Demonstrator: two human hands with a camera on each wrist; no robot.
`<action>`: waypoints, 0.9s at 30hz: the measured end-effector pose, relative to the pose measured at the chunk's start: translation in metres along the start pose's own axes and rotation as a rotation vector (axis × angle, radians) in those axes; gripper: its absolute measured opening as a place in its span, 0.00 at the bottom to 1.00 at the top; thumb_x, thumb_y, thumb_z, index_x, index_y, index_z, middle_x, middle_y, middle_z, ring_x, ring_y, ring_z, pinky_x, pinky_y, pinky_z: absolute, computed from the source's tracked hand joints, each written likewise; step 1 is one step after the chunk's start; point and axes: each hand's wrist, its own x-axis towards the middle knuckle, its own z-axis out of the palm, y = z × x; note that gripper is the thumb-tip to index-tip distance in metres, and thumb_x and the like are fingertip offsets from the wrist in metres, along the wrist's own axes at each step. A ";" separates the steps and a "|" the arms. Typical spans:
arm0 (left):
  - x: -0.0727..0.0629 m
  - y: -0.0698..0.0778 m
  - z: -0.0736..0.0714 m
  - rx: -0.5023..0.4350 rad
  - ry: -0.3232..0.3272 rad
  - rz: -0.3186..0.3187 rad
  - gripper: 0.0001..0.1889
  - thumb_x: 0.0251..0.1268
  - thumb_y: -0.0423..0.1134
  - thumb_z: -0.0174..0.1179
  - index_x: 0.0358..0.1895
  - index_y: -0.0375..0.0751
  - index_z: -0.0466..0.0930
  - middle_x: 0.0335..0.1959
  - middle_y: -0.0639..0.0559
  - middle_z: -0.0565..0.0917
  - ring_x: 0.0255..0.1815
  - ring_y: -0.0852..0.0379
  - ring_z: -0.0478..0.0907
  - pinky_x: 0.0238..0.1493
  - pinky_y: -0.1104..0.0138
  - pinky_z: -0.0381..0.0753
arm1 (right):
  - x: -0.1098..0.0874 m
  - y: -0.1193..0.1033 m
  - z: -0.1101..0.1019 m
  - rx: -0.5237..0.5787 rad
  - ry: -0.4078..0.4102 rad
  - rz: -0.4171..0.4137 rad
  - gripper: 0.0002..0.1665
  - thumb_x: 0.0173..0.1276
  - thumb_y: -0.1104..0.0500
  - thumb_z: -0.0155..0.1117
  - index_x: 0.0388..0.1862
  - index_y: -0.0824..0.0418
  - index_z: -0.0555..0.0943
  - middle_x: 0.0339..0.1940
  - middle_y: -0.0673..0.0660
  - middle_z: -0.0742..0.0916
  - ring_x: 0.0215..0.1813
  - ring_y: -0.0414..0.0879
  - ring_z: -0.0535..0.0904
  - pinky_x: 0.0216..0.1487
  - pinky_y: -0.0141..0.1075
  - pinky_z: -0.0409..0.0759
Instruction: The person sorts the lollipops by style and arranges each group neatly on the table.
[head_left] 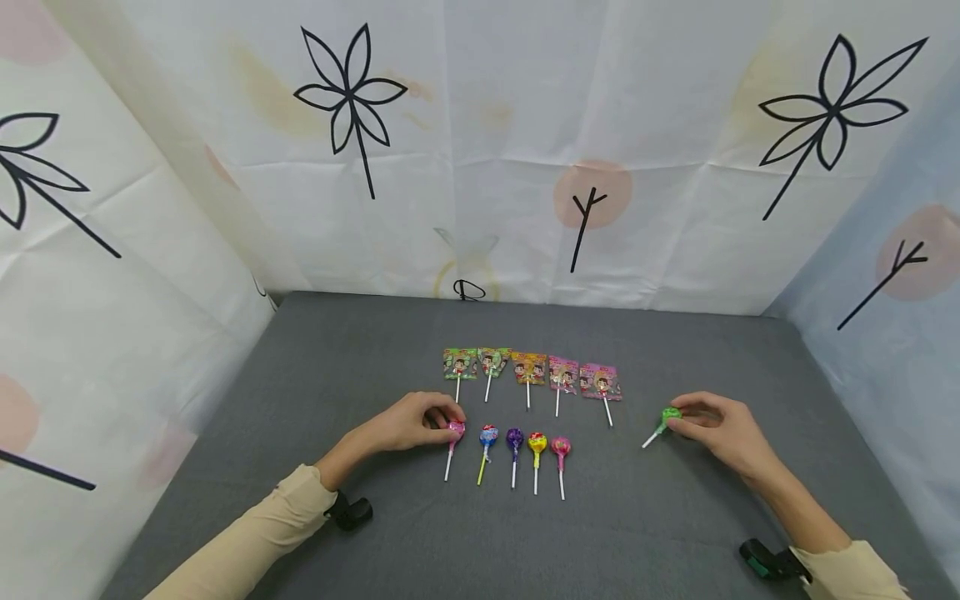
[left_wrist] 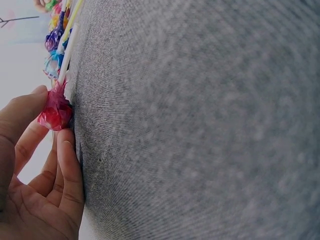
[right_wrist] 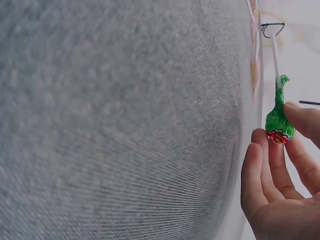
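My left hand pinches the wrapped head of a pink lollipop between thumb and fingers, close over the cloth at the left end of a row of ball lollipops. To its right in that row are a blue lollipop, a purple one, a yellow one and another pink one. Off to the right, my right hand holds a green lollipop by its head with thumb and fingertips. Its white stick points down and left in the head view.
Behind the ball lollipops runs a row of flat-packet lollipops, among them a green packet, an orange packet and a pink packet. Grey cloth covers the table. White printed curtains enclose its back and sides.
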 end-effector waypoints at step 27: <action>0.001 0.002 0.000 0.004 -0.004 -0.016 0.09 0.69 0.40 0.69 0.50 0.48 0.85 0.40 0.62 0.82 0.39 0.61 0.79 0.40 0.66 0.79 | -0.001 -0.021 0.025 0.230 -0.156 -0.046 0.22 0.71 0.63 0.70 0.59 0.74 0.78 0.52 0.66 0.83 0.47 0.47 0.86 0.45 0.42 0.84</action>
